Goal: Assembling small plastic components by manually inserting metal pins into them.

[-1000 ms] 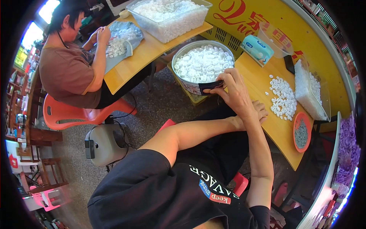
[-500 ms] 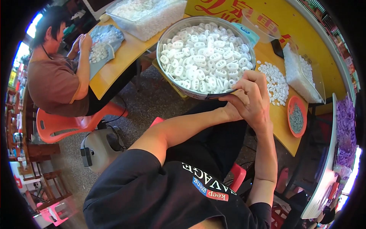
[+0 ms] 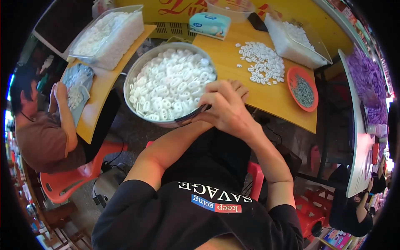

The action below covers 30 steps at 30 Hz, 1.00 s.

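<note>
A round metal basin [image 3: 129, 98] is heaped with small white plastic pieces [image 3: 171, 83], each an oval with two holes. It is in front of me, between the two tables and over my lap. Around its near right rim, beside a dark strip [image 3: 192, 115], my right hand [image 3: 227, 106] is closed with bent fingers. My left forearm [image 3: 179, 139] reaches in under the right hand. The left hand itself is mostly hidden there, so its grip does not show.
The yellow table [image 3: 225, 54] at right bears loose white pieces [image 3: 262, 64], an orange-red plate [image 3: 313, 104] of screws, a tissue pack [image 3: 209, 26] and a clear bin [image 3: 298, 39]. At left, a seated person [image 3: 46, 133] handles white pieces by another bin [image 3: 106, 39].
The view has turned to the right. Both hands and the basin have shifted left, away from the right-hand table. The tissue pack, partly covered before, now shows whole.
</note>
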### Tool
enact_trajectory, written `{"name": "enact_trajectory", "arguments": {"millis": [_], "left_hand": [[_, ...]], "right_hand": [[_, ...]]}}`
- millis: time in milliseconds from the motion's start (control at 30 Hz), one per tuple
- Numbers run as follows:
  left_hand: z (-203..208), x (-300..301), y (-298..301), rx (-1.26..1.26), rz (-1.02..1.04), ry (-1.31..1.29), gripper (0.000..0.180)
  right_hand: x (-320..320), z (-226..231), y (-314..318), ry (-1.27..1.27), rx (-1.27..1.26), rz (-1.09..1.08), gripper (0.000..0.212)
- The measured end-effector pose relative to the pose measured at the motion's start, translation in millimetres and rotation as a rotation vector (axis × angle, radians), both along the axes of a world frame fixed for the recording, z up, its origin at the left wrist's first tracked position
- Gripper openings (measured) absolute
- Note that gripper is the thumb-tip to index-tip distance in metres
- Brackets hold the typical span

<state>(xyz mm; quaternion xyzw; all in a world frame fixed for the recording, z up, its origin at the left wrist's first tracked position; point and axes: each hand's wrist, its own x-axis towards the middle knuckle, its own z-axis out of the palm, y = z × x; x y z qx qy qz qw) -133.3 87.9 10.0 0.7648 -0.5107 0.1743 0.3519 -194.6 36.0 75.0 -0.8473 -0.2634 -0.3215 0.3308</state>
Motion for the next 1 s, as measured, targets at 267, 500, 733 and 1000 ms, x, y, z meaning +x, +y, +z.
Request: {"name": "enact_trajectory", "arguments": {"millis": [267, 500, 733, 1000], "left_hand": [[-54.4, 2.1, -33.5, -0.008, -0.124, 0.033, 0.014], [-96.0, 17.9, -35.2, 0.067, 0.001, -0.096, 0.013], [-53.9, 4.9, -24.5, -0.327, -0.031, 0.026, 0.02], [-47.0, 2.6, -23.0, -0.37, -0.036, -0.014, 0.02]], "right_hand": [[-14.3, -36.7, -12.9, 0.05, 0.038, -0.005, 0.048], [-13.7, -48.4, -6.7, 0.132, 0.041, -0.019, 0.048], [-18.7, -50.7, -2.5, 0.143, 0.035, -0.014, 0.047], [-21.4, -49.9, -6.5, 0.16, 0.032, -0.034, 0.048]]}}
